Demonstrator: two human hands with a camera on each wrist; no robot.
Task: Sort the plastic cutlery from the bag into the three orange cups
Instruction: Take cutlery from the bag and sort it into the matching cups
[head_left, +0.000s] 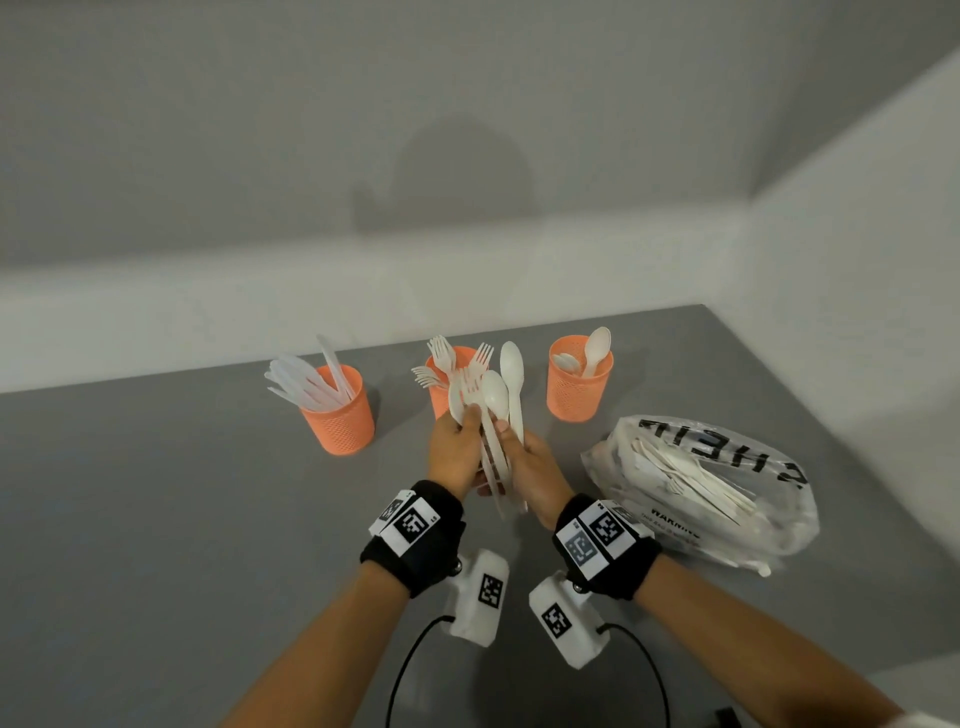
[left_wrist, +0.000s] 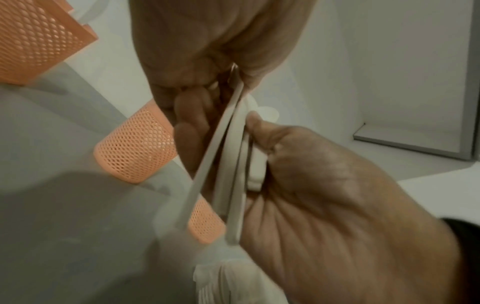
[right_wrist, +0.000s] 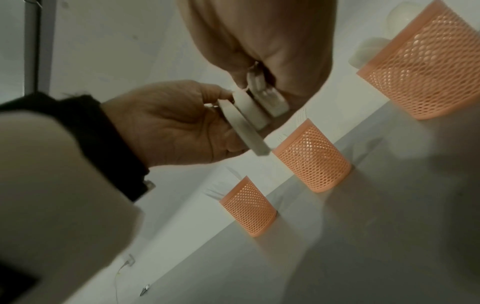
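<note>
Three orange mesh cups stand in a row at the back of the grey table (head_left: 156, 519). The left cup (head_left: 340, 410) holds knives, the middle cup (head_left: 441, 395) forks, and the right cup (head_left: 579, 384) spoons. In front of the middle cup, both hands grip one upright bundle of white spoons and forks (head_left: 493, 400). My left hand (head_left: 460, 441) holds it from the left, and my right hand (head_left: 524, 457) from the right. The handles (left_wrist: 231, 164) run between the two palms. The clear plastic bag (head_left: 701, 488) lies to the right with more cutlery inside.
A white wall runs close behind the cups, and a white side wall (head_left: 857, 312) borders the table on the right. Black cables (head_left: 410, 665) hang from the wrist cameras near the front edge. Bare table surface lies left of the knife cup.
</note>
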